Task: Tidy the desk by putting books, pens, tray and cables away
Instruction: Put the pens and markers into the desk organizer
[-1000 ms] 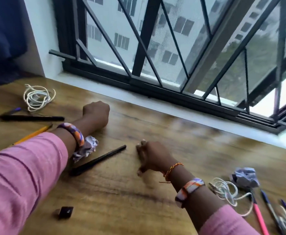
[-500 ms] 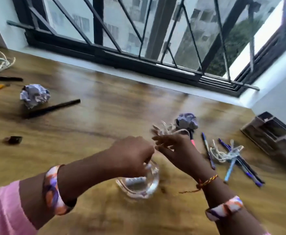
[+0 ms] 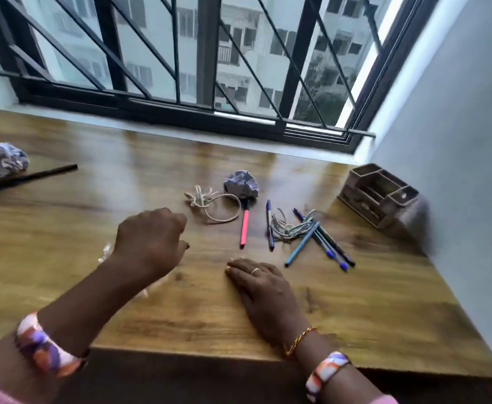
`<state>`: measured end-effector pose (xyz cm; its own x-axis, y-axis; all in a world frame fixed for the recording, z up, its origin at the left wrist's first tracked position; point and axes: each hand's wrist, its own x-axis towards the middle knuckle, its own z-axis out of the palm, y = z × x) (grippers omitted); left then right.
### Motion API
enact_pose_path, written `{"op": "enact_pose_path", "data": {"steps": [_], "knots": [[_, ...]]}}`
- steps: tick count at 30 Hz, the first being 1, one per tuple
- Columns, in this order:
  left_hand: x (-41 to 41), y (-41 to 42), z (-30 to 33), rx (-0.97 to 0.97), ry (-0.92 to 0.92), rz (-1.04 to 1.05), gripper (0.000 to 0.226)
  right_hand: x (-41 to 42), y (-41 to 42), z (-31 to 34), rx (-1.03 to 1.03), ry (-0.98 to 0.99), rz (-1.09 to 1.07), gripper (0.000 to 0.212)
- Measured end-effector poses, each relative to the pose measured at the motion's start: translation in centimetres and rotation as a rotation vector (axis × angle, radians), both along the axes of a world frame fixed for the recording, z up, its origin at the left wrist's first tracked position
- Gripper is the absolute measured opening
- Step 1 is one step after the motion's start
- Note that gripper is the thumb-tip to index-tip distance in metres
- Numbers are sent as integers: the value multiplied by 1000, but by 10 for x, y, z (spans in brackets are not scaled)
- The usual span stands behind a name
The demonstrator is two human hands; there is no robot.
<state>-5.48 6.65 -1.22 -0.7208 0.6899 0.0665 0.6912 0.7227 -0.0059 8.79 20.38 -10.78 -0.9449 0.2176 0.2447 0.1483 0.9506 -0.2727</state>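
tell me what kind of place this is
Probably a home study corner: a wooden desk under a black-barred window facing apartment blocks, with a brown compartmented desk organiser and scattered blue pens.

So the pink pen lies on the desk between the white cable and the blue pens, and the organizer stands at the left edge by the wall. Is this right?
Not quite: the organizer stands at the right edge by the wall, as the head view shows. The pink pen does lie between the white cable and the blue pens.
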Motion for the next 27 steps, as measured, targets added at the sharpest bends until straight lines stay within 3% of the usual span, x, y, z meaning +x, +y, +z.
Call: {"op": "enact_pose_path", "data": {"steps": [3, 6, 9, 14, 17, 21, 24, 27], "knots": [[24, 28, -5, 89, -119, -142, 28, 0, 3, -1, -19, 30, 9, 32], [41, 66, -12, 144, -316, -225, 20, 7, 15, -3, -166, 22, 33, 27], [49, 112, -13, 195, -431, -318, 13, 28, 44, 5, -129, 22, 40, 25], [68, 184, -29, 144, -369, -341, 22, 49, 127, 28, 30, 97, -248, 26], [75, 207, -36, -37, -280, -322, 31, 45, 147, 40, -6, 16, -401, 23], [73, 227, -38, -132, -211, -309, 22, 45, 164, 44, -45, -114, -479, 27], [68, 231, -36, -156, -205, -321, 20, 44, 188, 52, 248, 42, -521, 37], [65, 238, -35, -167, -222, -321, 21, 42, 221, 73, 431, -26, -725, 60]]}}
